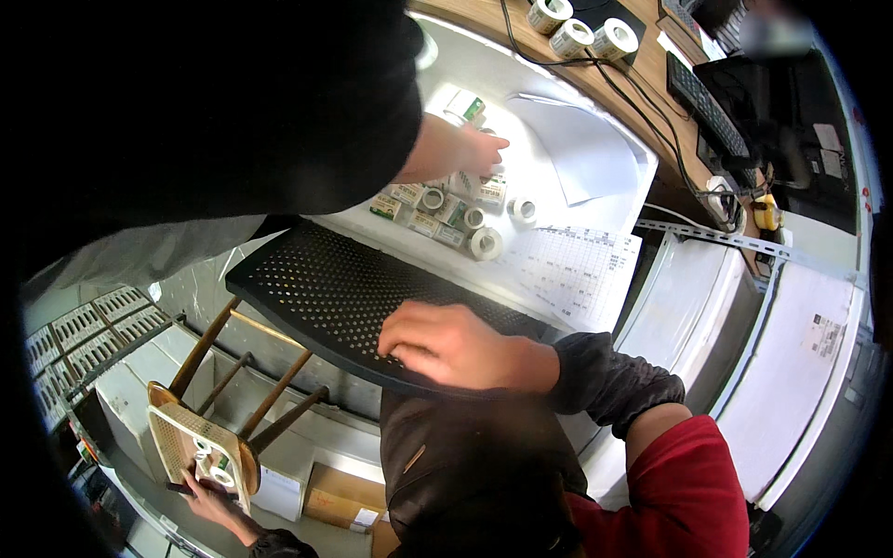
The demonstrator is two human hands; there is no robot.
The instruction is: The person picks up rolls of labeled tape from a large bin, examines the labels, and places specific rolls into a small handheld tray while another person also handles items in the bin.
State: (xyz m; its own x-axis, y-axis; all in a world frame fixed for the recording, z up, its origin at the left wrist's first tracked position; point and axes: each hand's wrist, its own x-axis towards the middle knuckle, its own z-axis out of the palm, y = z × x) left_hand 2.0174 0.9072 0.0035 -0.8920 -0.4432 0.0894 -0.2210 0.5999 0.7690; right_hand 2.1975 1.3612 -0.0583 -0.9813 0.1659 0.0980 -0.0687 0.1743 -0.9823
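Observation:
My right hand (456, 349) rests on a black perforated panel (316, 279) with its fingers curled in; nothing shows in them. At the lower left, my left hand (214, 507) closes on the edge of a pale mesh basket (177, 428). A narrow dark piece beside its fingers is too small to name. White rolls (221, 476) lie inside the basket. Another person's hand (482, 151) reaches from the upper left into a white bin (372, 223). Under and around that hand are small printed boxes (423, 223) and white label rolls (485, 244).
White sheets (586, 167) and a printed table sheet (595, 270) lie in the bin. Label rolls (571, 38), cables and a keyboard (707, 102) occupy the wooden desk (465, 11). A wooden stool frame (279, 395) stands by the basket; a cardboard box (339, 493) lies below.

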